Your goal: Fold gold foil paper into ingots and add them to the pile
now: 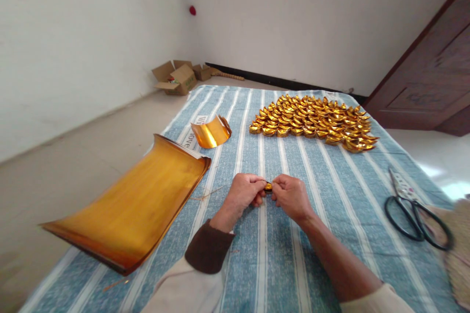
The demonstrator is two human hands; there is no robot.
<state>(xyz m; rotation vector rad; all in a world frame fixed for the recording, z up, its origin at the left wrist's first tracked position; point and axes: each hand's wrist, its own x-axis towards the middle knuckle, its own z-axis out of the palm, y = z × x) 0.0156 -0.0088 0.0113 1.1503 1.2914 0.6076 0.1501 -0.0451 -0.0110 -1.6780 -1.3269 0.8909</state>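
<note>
Between my fingertips is a small gold paper ingot (269, 187), mostly covered by the fingers. My left hand (246, 190) pinches its left end and my right hand (292, 195) pinches its right end. Both hands are above the blue striped tablecloth (271, 254). Left of them lies a stack of large gold foil sheets (135, 200), its edges curling up. Beyond that stack sits a smaller curled stack of gold foil paper (211, 132). Many finished-looking gold paper ingots (312, 120) stand in packed rows at the far right of the table.
Black-handled scissors (416, 215) lie at the right edge beside a brownish cloth (460, 244). Thin strands (205, 194) lie near my left hand. Open cardboard boxes (178, 78) stand on the floor beyond the table, and a dark wooden door (426, 73) is at right.
</note>
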